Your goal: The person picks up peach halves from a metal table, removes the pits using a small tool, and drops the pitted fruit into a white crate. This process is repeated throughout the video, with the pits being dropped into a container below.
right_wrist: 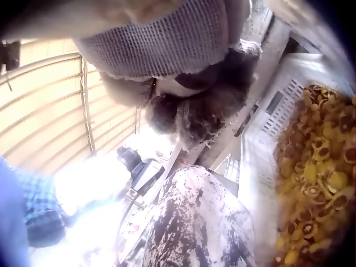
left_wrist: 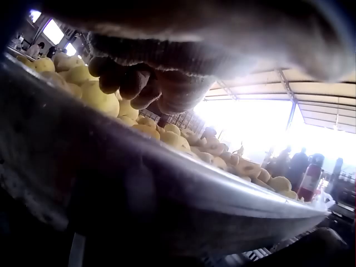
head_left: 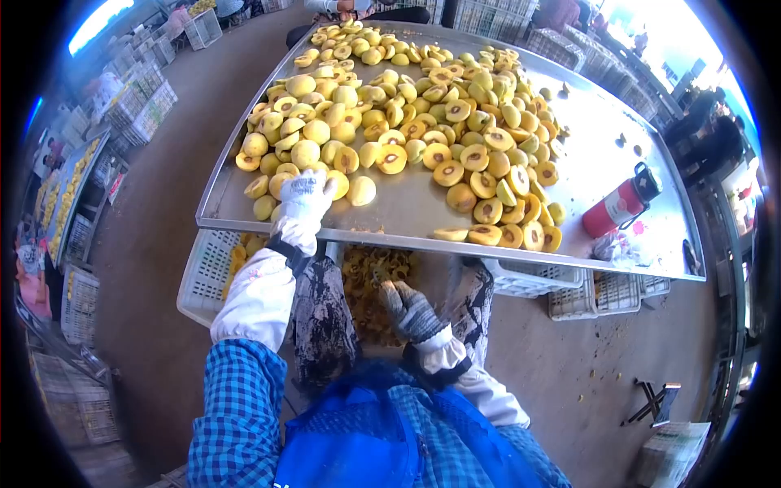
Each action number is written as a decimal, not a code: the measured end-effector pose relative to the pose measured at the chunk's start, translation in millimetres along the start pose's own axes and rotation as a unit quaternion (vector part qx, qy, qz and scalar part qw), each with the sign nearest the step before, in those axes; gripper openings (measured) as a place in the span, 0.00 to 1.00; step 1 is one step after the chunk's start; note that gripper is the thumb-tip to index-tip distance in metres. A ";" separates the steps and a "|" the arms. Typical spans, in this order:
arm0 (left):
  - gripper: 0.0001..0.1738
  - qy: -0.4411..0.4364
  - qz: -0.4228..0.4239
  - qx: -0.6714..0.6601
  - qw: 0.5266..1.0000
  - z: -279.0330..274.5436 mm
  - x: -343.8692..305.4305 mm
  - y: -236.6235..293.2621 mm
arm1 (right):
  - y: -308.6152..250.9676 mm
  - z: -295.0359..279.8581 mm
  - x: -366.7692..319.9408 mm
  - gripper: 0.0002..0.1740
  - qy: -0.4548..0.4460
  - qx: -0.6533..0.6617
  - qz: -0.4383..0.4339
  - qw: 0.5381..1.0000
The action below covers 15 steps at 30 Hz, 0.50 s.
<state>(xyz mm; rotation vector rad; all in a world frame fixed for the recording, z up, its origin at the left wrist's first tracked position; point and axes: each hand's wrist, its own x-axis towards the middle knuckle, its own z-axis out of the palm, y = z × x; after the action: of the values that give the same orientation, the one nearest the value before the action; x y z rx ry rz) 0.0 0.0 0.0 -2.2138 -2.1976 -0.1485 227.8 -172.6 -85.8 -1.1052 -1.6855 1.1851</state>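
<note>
Yellow fruit (head_left: 305, 154), some whole and some halved with brown centres, lies heaped on a metal-topped table (head_left: 390, 195). At the near left edge of the heap, my gloved left hand (head_left: 303, 203) reaches over the rim, fingers loosely bent at the fruit; the left wrist view shows those fingers (left_wrist: 133, 86) beside a pale yellow fruit (left_wrist: 100, 99). Lower down, between the knees, my gloved right hand (head_left: 413, 313) is beside a crate of brown-yellow pieces (head_left: 366, 285). In the right wrist view its fingers (right_wrist: 200, 119) are curled; whether they hold anything is unclear.
A red bottle (head_left: 614, 207) stands on the table's right side, with a crumpled plastic bag (head_left: 618, 248) near it. White crates (head_left: 199, 276) sit under the near edge, left and right. A small folding stool (head_left: 651, 403) is on the floor at lower right. People are in the background.
</note>
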 end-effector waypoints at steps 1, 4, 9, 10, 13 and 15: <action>0.23 0.073 0.042 0.005 0.996 -2.1 10.6 -2.3 | 7.6 -3.4 4.0 0.11 0.009 -0.076 -0.079 0.994; 0.24 0.057 0.115 0.068 0.989 4.0 -14.2 -5.4 | -8.8 0.5 -43.1 0.10 0.007 -0.001 0.046 0.999; 0.33 -0.088 0.127 0.025 0.988 9.1 14.2 -9.5 | 9.0 8.9 -25.6 0.10 0.026 0.135 0.115 0.984; 0.33 -0.085 0.147 -0.015 0.985 5.5 8.2 -3.5 | -4.5 2.5 -22.1 0.09 0.012 0.047 0.094 0.994; 0.32 -0.135 0.084 -0.105 0.982 5.9 -4.4 13.6 | -10.3 3.1 -16.3 0.08 0.025 -0.022 0.099 0.995; 0.28 -0.153 0.079 -0.185 0.967 -3.9 -11.1 22.7 | 2.9 -0.3 -18.8 0.10 0.034 -0.135 -0.043 0.989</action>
<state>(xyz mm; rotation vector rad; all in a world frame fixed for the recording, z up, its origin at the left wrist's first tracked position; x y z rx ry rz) 22.4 -11.6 4.2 -2.7717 -2.2804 -0.2491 234.7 -189.7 -90.6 -1.2065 -1.8586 0.8728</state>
